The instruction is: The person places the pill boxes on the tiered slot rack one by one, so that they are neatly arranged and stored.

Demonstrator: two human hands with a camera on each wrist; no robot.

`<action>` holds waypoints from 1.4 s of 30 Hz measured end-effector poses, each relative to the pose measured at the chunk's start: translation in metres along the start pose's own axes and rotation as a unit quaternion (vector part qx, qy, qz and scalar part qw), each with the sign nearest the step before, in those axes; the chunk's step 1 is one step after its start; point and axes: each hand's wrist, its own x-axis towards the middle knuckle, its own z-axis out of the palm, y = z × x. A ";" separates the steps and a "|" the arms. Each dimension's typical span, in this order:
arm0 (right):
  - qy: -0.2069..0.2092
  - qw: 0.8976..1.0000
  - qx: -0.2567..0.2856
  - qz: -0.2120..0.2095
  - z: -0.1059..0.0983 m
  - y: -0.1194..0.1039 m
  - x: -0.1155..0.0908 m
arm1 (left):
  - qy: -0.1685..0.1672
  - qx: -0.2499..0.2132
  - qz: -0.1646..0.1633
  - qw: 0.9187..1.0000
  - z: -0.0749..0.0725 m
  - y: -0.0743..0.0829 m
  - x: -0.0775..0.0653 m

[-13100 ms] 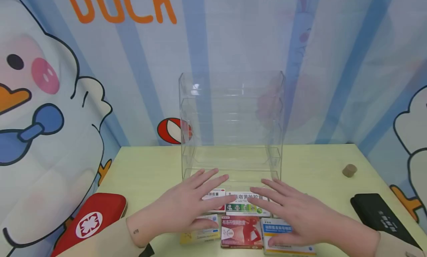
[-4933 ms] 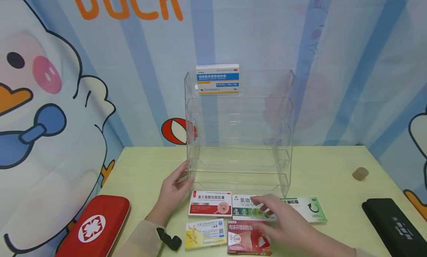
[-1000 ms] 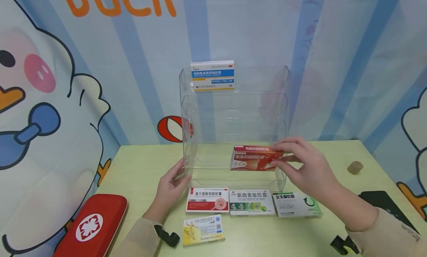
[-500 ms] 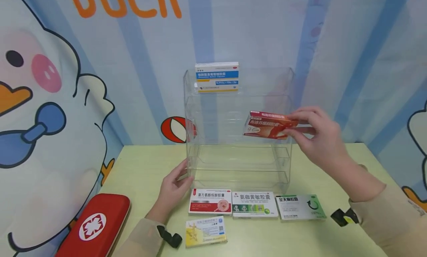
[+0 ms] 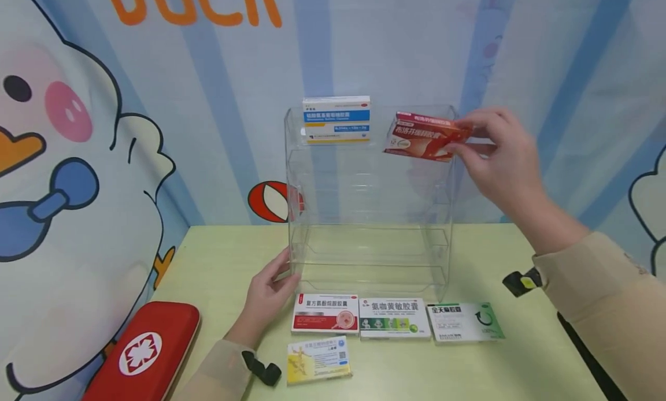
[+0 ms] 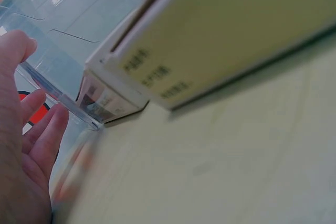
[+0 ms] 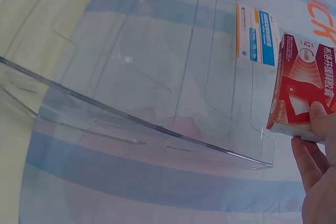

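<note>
1. Currently right hand (image 5: 502, 158) pinching red box (image 5: 424, 136) by its right end, thumb on the printed face. Box slightly tilted, up at the top right corner of the clear rack (image 5: 366, 277); can't tell if they touch.
2. Left hand (image 5: 267, 294) touching rack's left edge near the bottom, fingers loose and apart.
3. Blue-and-white box (image 5: 337, 122) upright in rack's top tier, near upper left corner.
4. Worktop (image 5: 234, 251): three flat boxes (image 5: 394, 319) in a row by rack's front edge, yellow-and-white box (image 5: 319, 359) nearer the worktop's front edge.
</note>
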 end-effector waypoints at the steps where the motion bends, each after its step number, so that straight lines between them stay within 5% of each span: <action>1: 0.000 1.000 0.000 0.007 0.001 0.000 0.004 | 0.001 0.001 -0.001 1.000 -0.001 -0.001 0.000; 10: 0.016 0.997 -0.012 0.078 0.006 -0.002 0.037 | -0.002 -0.002 0.005 1.000 -0.004 -0.001 0.001; 21: 0.066 0.991 -0.019 0.115 0.021 -0.003 0.065 | 0.001 0.003 0.009 1.000 -0.002 -0.003 0.001; 28: 0.079 0.987 -0.015 0.137 0.031 0.003 0.069 | 0.004 0.002 0.014 1.000 -0.001 -0.003 0.000; 42: 0.031 0.990 -0.022 0.133 0.047 0.018 0.064 | 0.004 0.005 0.010 1.000 -0.001 -0.002 -0.001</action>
